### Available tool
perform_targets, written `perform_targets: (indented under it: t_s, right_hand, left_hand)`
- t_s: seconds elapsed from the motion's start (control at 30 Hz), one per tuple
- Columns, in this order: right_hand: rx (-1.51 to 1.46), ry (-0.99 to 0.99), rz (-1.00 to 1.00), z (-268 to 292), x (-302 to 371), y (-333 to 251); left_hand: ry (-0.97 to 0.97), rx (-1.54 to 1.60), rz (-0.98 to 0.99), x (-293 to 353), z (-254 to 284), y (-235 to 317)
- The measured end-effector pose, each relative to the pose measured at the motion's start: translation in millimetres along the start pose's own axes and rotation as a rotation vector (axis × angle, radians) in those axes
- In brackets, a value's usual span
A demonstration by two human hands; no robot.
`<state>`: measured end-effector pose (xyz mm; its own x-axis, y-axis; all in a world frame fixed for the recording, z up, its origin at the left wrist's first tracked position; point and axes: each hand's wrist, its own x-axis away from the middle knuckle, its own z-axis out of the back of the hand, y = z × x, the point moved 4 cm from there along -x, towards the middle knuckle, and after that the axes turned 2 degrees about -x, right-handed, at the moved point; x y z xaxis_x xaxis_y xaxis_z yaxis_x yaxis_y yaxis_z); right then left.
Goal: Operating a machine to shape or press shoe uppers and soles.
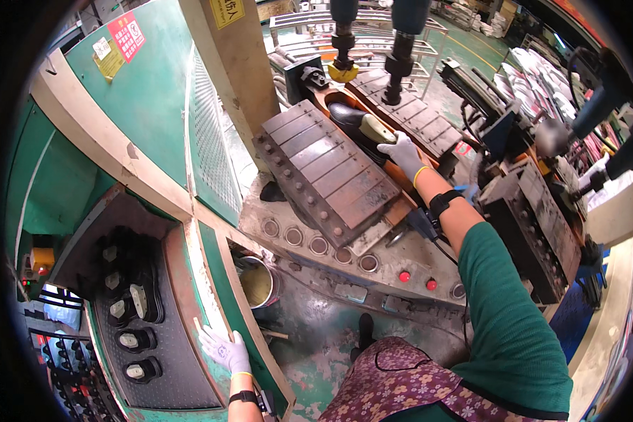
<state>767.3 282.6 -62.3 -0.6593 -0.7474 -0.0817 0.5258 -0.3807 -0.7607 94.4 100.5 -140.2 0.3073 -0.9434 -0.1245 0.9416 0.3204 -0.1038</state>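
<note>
- While stationed at the press, reached forward with the right hand [403,152], gloved in white, and laid it on the heel end of the black shoe [355,121] seated in the mould cradle [344,98]; fingers [389,149] curled over the shoe, a light grasp rather than a fist.
- Located between the two ribbed grey clamp plates [330,172], both swung open, presumably to give access to the cradle.
- Rested flat, released and holding nothing, on the rim of the dark conveyor tray [169,352], below and left of the cradle: the left hand [225,349], likely placed there for support.
- Carried on that tray: shoe soles [135,302] in a row.
- Positioned between tray and cradle: a metal can [259,281].
</note>
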Motion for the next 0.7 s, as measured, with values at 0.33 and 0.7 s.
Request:
perform_targets:
  t_s: [0.33,0.7]
  right_hand:
    - [-0.071,-0.219,0.004,4.9,-31.5,9.3]
    - [0.025,-0.170,0.029,45.4,-15.3,-69.8]
  left_hand:
    - [-0.100,-0.049,0.054,-4.1,1.8,10.4]
    - [-0.090,-0.020,0.015,-4.4,0.4,9.2]
